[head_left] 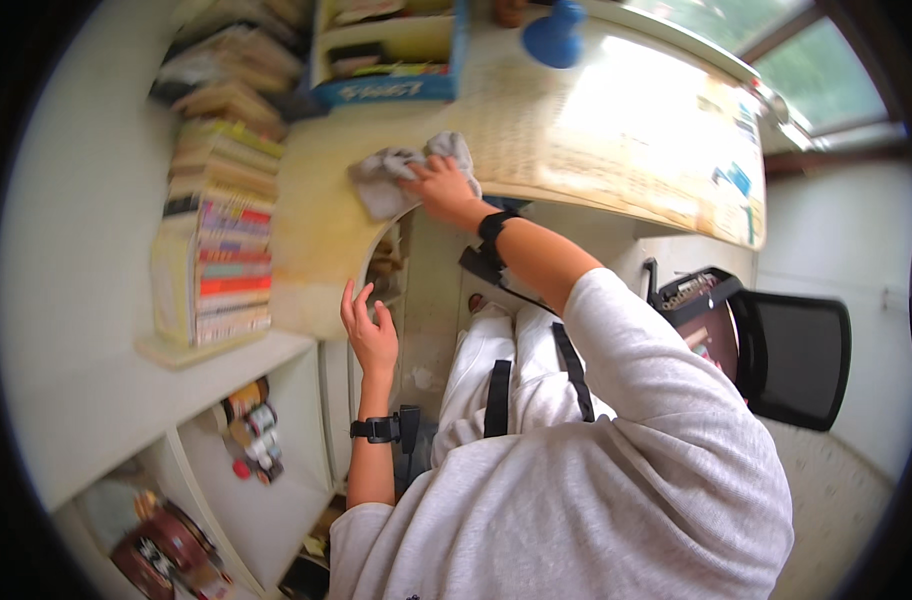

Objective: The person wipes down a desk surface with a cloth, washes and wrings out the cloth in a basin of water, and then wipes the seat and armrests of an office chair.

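Note:
A crumpled grey cloth (pixel 387 191) lies on the pale yellowish desk top (pixel 313 225), close to its curved inner edge. My right hand (pixel 447 191) rests on the cloth and holds it against the surface, fingers pointing to the upper left. Some of the fabric bunches up past the fingertips. My left hand (pixel 371 330) is raised beside the curved desk edge, holding nothing, its fingers apart and slightly bent. Each wrist wears a black strap with a small box attached.
Stacked books (pixel 235 270) line the left side. A blue-fronted box (pixel 388 90) with compartments and a blue object (pixel 553 36) stand at the back. Shelves (pixel 261 442) with small bottles sit low left. A black mesh chair (pixel 793 360) holding a black tray (pixel 692 296) is at right.

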Motion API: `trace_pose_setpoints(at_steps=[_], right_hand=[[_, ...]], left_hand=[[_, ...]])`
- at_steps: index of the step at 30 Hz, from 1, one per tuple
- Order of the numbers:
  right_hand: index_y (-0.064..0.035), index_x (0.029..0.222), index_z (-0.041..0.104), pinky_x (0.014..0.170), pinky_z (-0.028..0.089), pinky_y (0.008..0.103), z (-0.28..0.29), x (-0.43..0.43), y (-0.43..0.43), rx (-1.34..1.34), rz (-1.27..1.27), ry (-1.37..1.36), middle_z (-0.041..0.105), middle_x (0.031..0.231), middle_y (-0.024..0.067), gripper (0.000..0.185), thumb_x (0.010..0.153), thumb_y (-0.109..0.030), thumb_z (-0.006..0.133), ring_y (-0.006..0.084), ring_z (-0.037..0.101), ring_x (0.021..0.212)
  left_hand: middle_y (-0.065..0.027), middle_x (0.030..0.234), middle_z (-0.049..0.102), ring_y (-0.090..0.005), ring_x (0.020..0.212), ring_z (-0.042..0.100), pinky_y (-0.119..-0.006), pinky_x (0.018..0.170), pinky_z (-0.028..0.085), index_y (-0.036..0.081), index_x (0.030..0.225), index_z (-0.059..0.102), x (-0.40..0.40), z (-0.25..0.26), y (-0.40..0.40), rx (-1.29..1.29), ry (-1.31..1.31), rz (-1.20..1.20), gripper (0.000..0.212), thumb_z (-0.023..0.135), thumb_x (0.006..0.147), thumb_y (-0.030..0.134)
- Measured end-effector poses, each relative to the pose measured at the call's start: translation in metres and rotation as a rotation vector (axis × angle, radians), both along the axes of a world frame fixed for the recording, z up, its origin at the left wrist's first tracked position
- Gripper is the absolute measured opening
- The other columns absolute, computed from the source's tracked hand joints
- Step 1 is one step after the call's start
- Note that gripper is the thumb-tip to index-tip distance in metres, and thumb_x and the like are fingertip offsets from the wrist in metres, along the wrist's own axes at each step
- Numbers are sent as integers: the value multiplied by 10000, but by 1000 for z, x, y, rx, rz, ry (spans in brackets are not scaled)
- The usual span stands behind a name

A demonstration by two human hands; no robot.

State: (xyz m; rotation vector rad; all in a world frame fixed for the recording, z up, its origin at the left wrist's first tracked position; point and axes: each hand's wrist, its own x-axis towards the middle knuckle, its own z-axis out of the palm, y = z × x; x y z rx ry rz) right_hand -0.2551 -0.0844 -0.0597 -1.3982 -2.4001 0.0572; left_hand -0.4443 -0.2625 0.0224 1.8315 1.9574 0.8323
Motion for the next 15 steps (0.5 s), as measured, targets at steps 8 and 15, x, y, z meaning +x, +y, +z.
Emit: trace_pose_setpoints(at_steps=[8,15], right_hand=[[-159,1145,562,903,356,432,-8,291,-117,19,-717,16,430,1270,101,542,614,-53,578,357,408,1080],[-222,1214,520,884,386,481,15,483,-300,-420,-1373,-169,461,1265,84,537,688,-118,555,366,413,1135]], left_hand=[[-150,1295,389,-341,1170,381,-402,955,343,34,1081,529,148,-5,53,-77,-3,-506,261,506,838,127],[-142,1274,409,-320,1151,410,-385,934,372,54,1060,538,242,-9,24,-79,-61,-760,260,520,818,146]])
